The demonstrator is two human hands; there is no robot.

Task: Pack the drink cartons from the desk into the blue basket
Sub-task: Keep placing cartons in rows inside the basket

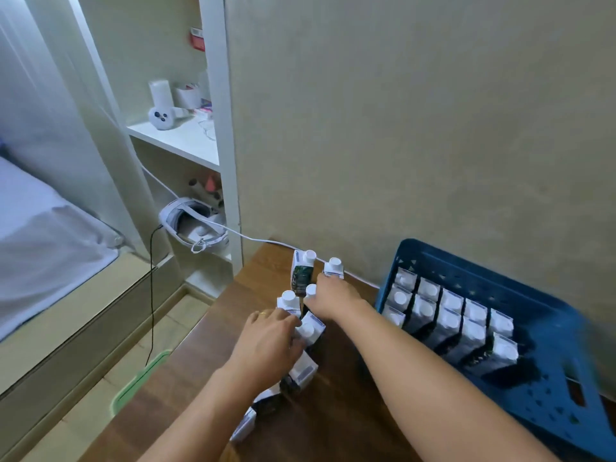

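Several small dark drink cartons with white caps stand on the brown wooden desk (333, 411), among them one at the back (302, 270). My left hand (266, 341) closes around a carton (311, 330) near the middle of the group. My right hand (333, 296) reaches further back and grips a carton (333, 269) by the wall. The blue basket (550, 371) sits at the right and holds several cartons in rows (446, 321). More cartons lie partly hidden under my left forearm.
A white cable (266, 241) runs along the desk's back edge by the wall. Left of the desk are a white shelf unit (186, 141) with small items, a headset (193, 225) and a bed (40, 228). A green item (140, 378) lies on the floor.
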